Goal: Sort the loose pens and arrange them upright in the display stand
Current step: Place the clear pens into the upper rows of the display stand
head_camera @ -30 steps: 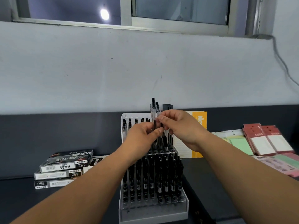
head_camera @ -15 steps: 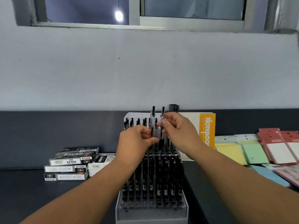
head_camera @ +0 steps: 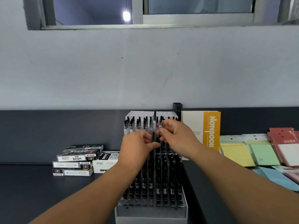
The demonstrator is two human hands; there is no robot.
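Pen (head_camera: pixel 154 122), clear-barrelled with a black end, stands upright over the back rows of the stand (head_camera: pixel 150 214). Its long axis is vertical and the black end points up, rising above the tops of the pens (head_camera: pixel 165 175) already slotted there. Those pens fill the tiered rows, all upright with their black ends up. The left hand (head_camera: pixel 137 147) reaches in from the left with its fingers (head_camera: pixel 145 138) curled, thumb and forefinger pinching the dark lower barrel of the pen. The right hand (head_camera: pixel 177 137) comes in from the right, also curled, and its fingertips (head_camera: pixel 163 132) pinch a second pen (head_camera: pixel 160 126). That one is just beside the first, upright too and sitting a little lower. The two hands nearly touch above the middle of the stand, which sits on the dark counter (head_camera: pixel 32 191). Stacked boxes (head_camera: pixel 77 157) lie to its left. A notebook (head_camera: pixel 210 131) leans behind it on the right, with coloured pads (head_camera: pixel 265 154) farther right.
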